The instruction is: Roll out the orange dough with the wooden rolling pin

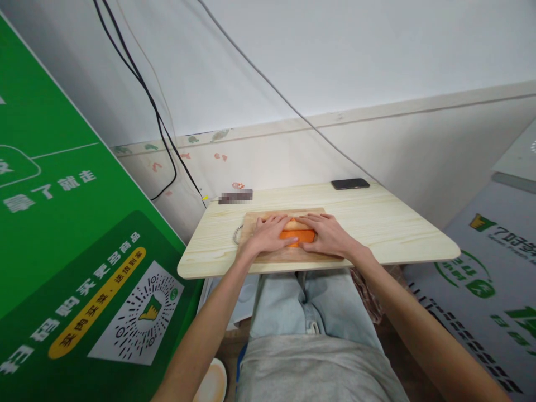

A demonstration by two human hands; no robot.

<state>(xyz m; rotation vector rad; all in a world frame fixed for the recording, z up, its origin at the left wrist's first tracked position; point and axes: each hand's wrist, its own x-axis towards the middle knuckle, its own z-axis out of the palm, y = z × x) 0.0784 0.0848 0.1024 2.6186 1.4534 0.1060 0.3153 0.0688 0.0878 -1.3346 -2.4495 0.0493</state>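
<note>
An orange block-shaped object (298,235) lies on a wooden cutting board (288,254) near the front of a small light-wood table (377,223). My left hand (268,233) rests flat on the board with its fingers over the orange object's left end. Across from it, my right hand (329,234) lies over the right end, fingers stretched and pointing left. Both hands touch the object; a paler piece (294,224) shows just behind it between the fingers. Whether either hand grips is unclear.
A black phone (350,183) lies at the table's far edge. A green printed board (62,251) leans on the left, grey printed panels (494,262) on the right. Black cables (159,120) hang down the wall. My legs sit under the table.
</note>
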